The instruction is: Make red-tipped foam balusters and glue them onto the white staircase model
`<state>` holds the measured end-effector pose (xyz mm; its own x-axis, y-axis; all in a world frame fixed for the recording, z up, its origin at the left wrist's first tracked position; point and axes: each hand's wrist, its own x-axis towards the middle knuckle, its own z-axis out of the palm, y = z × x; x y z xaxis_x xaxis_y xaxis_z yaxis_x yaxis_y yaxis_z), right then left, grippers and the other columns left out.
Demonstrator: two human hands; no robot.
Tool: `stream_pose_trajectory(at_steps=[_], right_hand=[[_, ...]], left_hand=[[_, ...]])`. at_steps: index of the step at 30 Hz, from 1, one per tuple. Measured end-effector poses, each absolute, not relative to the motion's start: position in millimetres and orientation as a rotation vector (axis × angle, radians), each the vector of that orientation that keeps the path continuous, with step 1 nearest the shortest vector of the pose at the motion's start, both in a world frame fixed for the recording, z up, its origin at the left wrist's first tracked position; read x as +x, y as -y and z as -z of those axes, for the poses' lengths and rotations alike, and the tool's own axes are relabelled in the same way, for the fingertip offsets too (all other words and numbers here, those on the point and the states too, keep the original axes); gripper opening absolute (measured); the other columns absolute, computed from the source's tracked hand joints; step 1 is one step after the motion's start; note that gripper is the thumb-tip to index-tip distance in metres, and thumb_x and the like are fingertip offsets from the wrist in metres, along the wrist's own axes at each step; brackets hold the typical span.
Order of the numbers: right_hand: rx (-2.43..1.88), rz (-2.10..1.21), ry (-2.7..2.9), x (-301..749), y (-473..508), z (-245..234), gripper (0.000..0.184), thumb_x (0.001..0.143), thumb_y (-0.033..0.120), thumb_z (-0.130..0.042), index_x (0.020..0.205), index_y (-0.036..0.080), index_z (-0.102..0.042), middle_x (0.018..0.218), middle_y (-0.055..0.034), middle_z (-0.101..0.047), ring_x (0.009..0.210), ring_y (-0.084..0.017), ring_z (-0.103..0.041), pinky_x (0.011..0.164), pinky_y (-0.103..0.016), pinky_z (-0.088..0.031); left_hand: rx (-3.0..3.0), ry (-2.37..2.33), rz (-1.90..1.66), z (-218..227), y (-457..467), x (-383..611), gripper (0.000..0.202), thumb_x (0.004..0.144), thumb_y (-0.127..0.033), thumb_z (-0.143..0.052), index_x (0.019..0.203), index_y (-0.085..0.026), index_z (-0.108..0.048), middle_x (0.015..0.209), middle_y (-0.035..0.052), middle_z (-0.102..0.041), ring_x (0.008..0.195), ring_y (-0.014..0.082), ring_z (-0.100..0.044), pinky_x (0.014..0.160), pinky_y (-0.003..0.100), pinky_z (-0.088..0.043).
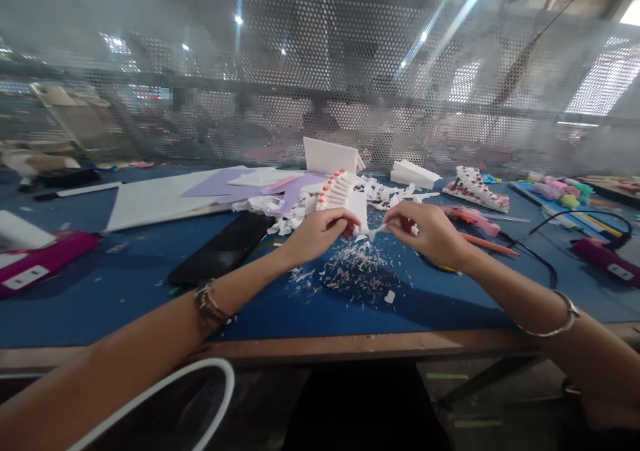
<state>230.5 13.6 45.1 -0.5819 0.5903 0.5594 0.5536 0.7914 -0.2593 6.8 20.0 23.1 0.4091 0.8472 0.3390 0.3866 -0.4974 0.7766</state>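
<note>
My left hand (pixel 323 230) is closed round the lower edge of a white foam piece (pixel 345 199) with rows of red dots along its stepped top. My right hand (pixel 425 228) pinches a thin white strip (pixel 376 231) that joins the bottom of that foam piece. Both hands hover just above the blue table mat (pixel 125 284). Beneath them lies a scatter of white foam crumbs (pixel 357 271).
White and purple sheets (pixel 165 198) and foam offcuts (pixel 273 211) lie behind the hands. A black flat object (pixel 223 248) lies left, a pink tool (pixel 43 261) far left. Right: another red-dotted foam piece (pixel 477 188), an orange pencil (pixel 487 244), black cables (pixel 540 258). A perforated screen (pixel 320 71) backs the table.
</note>
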Motion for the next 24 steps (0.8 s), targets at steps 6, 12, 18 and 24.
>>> stream_pose_trajectory(at_steps=[6,12,18,24], right_hand=[[-0.820,-0.180,2.343,224,-1,-33,0.016,0.080,0.021,-0.051,0.090,0.018,-0.061,0.063,0.0020,-0.058,0.053,-0.006,-0.049,0.053,-0.018,-0.039],[-0.471,-0.071,2.279,217,7,-23,0.014,0.084,0.016,-0.046,0.088,0.016,-0.060,0.081,-0.0043,-0.060,0.075,-0.010,-0.055,0.067,-0.021,-0.045],[-0.567,-0.012,2.225,225,2,-24,0.014,0.085,0.016,-0.045,0.089,0.019,-0.058,0.083,-0.0040,-0.058,0.076,-0.011,-0.054,0.067,-0.024,-0.045],[-0.640,-0.046,2.262,227,-5,-24,0.019,0.086,0.014,-0.042,0.094,0.018,-0.059,0.088,-0.0054,-0.058,0.079,-0.012,-0.053,0.068,-0.024,-0.043]], left_hand=[[2.156,-1.042,-0.915,-22,2,2,0.043,0.081,-0.035,-0.049,0.120,-0.018,-0.045,0.109,0.0092,-0.056,0.094,0.0167,-0.056,0.081,0.028,-0.044],[1.599,-0.758,-0.780,-11,5,36,0.060,0.073,-0.037,-0.062,0.124,-0.021,-0.035,0.105,0.0089,-0.058,0.091,0.0165,-0.059,0.080,0.027,-0.045],[1.735,-0.869,-0.815,-19,9,32,0.020,0.079,-0.037,-0.055,0.079,-0.018,-0.061,0.066,-0.0019,-0.059,0.054,0.0077,-0.050,0.060,0.021,-0.042],[1.776,-1.070,-0.996,-18,-1,9,0.021,0.077,-0.038,-0.057,0.084,-0.020,-0.064,0.057,-0.0027,-0.058,0.060,0.0113,-0.056,0.064,0.023,-0.044]])
